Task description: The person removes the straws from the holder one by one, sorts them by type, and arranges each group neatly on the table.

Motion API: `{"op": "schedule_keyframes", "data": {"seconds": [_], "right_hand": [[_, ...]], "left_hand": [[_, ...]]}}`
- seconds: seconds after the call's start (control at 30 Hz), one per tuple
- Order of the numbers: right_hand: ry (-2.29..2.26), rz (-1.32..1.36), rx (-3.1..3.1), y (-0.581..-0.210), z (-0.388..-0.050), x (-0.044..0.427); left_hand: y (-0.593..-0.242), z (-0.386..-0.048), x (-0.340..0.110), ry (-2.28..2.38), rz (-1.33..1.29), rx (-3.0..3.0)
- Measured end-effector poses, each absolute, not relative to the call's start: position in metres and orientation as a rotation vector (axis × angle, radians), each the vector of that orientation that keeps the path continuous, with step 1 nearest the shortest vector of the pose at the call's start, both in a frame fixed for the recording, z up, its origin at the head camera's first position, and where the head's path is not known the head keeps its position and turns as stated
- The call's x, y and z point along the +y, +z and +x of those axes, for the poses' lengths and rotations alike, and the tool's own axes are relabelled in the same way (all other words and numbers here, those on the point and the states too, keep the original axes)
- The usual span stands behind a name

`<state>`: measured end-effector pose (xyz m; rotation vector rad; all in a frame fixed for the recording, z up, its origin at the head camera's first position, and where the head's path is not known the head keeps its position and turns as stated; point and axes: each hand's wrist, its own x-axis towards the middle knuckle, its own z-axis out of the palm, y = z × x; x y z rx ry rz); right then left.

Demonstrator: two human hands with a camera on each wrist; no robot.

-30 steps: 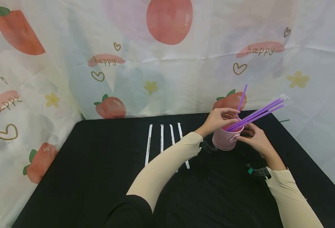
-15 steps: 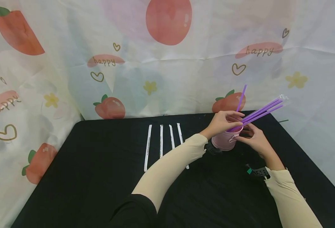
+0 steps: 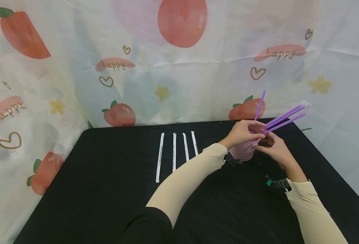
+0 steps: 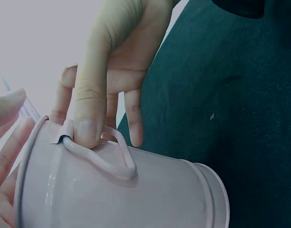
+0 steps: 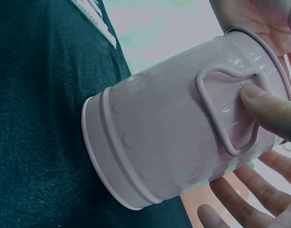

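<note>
A pink metal bucket [image 3: 243, 150] with small wire handles stands at the right of the table, several purple straws [image 3: 284, 118] leaning out of it to the right. One more purple straw [image 3: 260, 105] sticks up more steeply. My right hand [image 3: 275, 149] holds the bucket's side; in the right wrist view its thumb [image 5: 269, 107] presses beside the handle [image 5: 209, 102]. My left hand [image 3: 243, 132] is at the bucket's mouth, thumb and fingers apart on either side of the leaning straws. Whether they touch the straws is unclear. The straws' lower ends are hidden.
Several slim white printed paper sleeves [image 3: 159, 159] lie side by side on the black tabletop [image 3: 106, 189], partly under my left forearm. A patterned cloth backdrop [image 3: 179, 84] rises behind the table and along its left side.
My left hand has shifted right across the bucket's mouth, from beside the steep straw to around the leaning straws. The right hand and the bucket have stayed nearly still.
</note>
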<state>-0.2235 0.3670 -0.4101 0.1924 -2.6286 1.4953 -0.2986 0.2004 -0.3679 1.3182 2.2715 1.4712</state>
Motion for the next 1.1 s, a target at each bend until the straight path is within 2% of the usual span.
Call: {"op": "schedule_keyframes", "data": {"seconds": [0.53,1.1], "right_hand": [[1.553,0.234,-2.55,-0.4086,-0.2206,0.3639],[1.502,0.247,-2.594,-0.409,-0.2237,0.3643]], "left_hand": [[-0.365,-0.298,0.1988,1.163,1.364,2.458],[-0.371,-0.3009,0.1992,1.337,1.318,2.44]]}}
